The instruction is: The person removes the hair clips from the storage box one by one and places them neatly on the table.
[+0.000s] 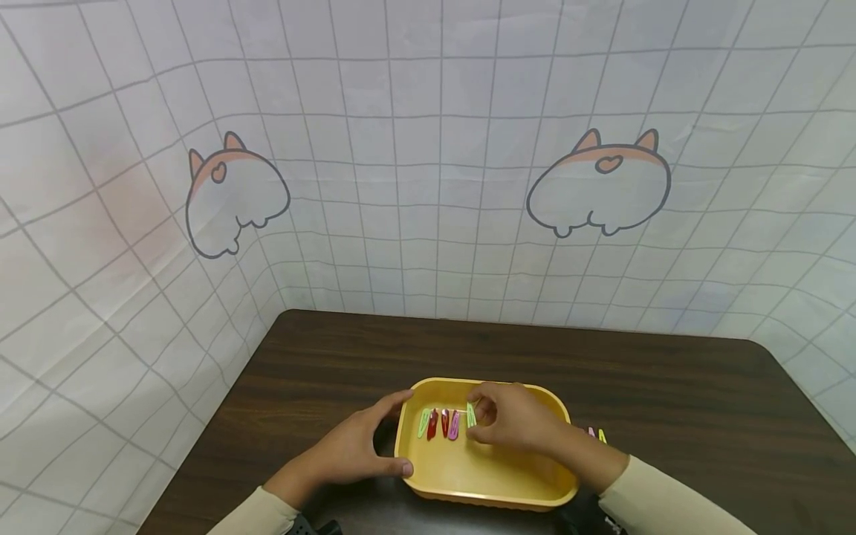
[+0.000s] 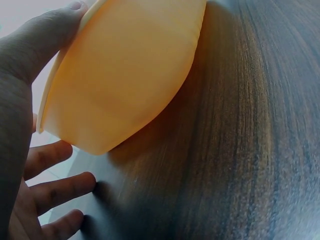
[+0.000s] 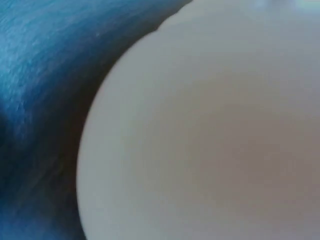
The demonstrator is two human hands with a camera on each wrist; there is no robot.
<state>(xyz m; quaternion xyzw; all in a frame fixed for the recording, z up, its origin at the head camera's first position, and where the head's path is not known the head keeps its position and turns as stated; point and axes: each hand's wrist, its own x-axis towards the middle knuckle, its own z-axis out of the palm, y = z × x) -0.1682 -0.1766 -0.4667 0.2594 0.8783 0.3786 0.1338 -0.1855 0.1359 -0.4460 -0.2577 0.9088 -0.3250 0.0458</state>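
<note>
A yellow plastic tray (image 1: pixel 491 483) stands on the table, and in it lies a row of snap hair clips: a light green clip (image 1: pixel 424 423), two red clips (image 1: pixel 432 424) and a pink clip (image 1: pixel 454 425). At the right of this row, my right hand (image 1: pixel 515 416) pinches another green hair clip (image 1: pixel 471 414) at its edge, partly hidden by the fingers. My left hand (image 1: pixel 357 444) grips the tray's left end, thumb at the near corner and forefinger at the far one. In the left wrist view, the other fingers (image 2: pixel 65 190) spread beside the tray's wall (image 2: pixel 125 75).
More clips (image 1: pixel 602 436), pink and yellow-green, show on the table to the right of the tray, half hidden by the right forearm. The dark wooden table (image 1: pixel 321 357) meets a white gridded curtain (image 1: pixel 414 186) behind. The right wrist view is blurred by a pale curved surface (image 3: pixel 200 140).
</note>
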